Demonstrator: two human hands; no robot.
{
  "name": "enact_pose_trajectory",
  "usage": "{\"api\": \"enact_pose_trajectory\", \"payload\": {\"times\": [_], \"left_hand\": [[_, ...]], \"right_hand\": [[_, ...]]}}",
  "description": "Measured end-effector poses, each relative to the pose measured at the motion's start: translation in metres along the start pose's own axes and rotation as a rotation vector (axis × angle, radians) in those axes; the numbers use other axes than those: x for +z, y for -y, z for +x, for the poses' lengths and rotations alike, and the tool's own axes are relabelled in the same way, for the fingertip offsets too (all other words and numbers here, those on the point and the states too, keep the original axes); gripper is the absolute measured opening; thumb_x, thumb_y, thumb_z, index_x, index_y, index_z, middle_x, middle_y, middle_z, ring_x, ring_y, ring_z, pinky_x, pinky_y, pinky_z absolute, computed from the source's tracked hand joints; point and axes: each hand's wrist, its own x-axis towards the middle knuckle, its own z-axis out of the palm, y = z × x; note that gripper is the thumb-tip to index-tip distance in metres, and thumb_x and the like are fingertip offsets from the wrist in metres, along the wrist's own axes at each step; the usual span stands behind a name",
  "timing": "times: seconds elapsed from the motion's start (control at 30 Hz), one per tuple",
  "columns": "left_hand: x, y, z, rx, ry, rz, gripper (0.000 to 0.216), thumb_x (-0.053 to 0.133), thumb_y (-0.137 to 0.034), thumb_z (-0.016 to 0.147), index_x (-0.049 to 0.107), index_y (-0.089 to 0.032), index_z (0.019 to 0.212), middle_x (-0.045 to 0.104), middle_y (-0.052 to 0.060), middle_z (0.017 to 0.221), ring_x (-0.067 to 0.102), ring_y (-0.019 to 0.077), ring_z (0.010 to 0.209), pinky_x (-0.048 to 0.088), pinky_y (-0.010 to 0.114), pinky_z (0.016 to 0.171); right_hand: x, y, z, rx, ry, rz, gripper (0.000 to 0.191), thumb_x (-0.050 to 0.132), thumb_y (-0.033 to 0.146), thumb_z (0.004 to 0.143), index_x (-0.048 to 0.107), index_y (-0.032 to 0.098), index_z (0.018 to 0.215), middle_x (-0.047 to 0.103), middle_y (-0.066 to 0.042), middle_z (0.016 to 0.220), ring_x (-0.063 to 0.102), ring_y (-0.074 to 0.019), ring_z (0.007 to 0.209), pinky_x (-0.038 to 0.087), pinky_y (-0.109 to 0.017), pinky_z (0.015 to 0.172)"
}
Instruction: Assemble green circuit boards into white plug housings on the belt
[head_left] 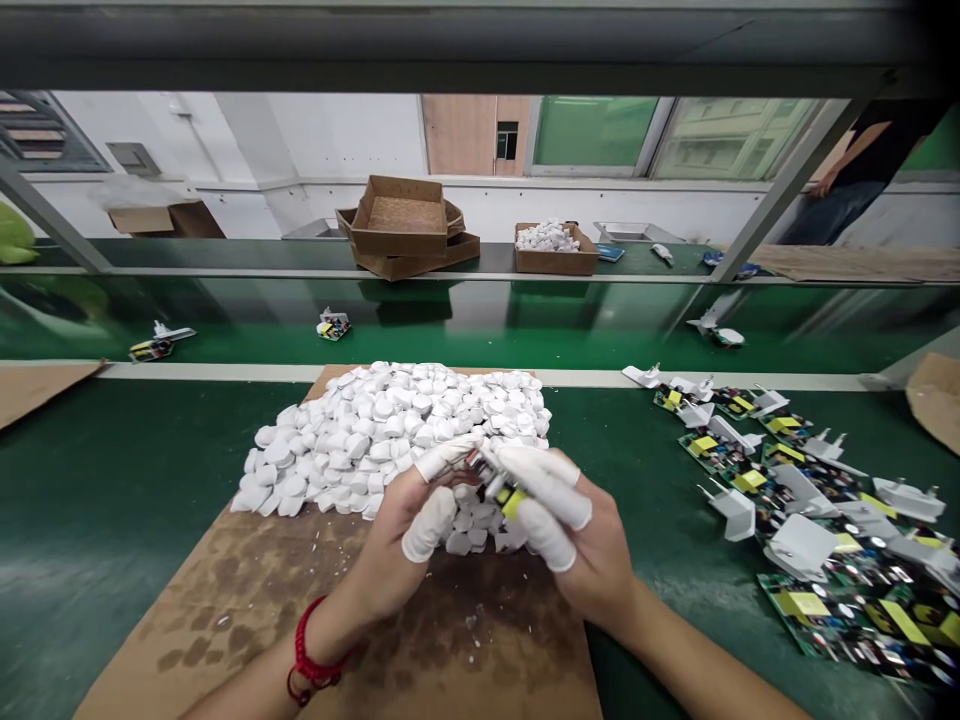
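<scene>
My right hand point(566, 515) has white finger cots on its fingers and thumb and is closed around a small circuit board point(501, 488) with a yellow-wrapped part. A white piece seems to lie along the board under the fingers, but blur and the hand hide most of it. My left hand point(416, 515), also in white finger cots, has its thumb apart from its fingers. Its fingertips are at the board's left end; whether they touch it I cannot tell. Below and behind both hands lies a large heap of small white plastic pieces point(390, 420) on brown cardboard point(300, 620).
Several circuit boards with white plug casings point(802, 545) lie on the green bench at right. Single boards point(334, 324) rest on the green strip behind. Stacked cardboard trays point(401, 215) and a box of white pieces point(555, 262) stand on the back ledge. A person point(862, 170) stands far right.
</scene>
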Motion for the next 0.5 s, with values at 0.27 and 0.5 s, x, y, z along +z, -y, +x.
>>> {"api": "enact_pose_trajectory", "payload": {"times": [0.27,0.5], "left_hand": [[-0.013,0.014,0.009,0.672,0.060,0.912,0.081,0.065,-0.015,0.083,0.022,-0.030,0.150,0.046,0.017,0.140,0.042,0.0331,0.130,0.038,0.047,0.105],[-0.024,0.006,0.015,0.659,0.306,0.939,0.065,0.062,-0.015,0.085,0.036,-0.024,0.144,0.052,0.018,0.137,0.045,0.0316,0.129,0.038,0.044,0.103]], "right_hand": [[0.000,-0.008,0.011,0.653,-0.069,0.496,0.023,0.065,0.041,0.082,0.075,0.023,0.092,0.072,-0.004,0.096,0.064,-0.0248,0.098,0.046,-0.042,0.100],[-0.003,-0.008,0.019,0.653,0.066,0.476,0.027,0.065,0.040,0.081,0.071,0.022,0.100,0.071,-0.003,0.099,0.064,-0.0179,0.087,0.048,-0.033,0.091]]}}
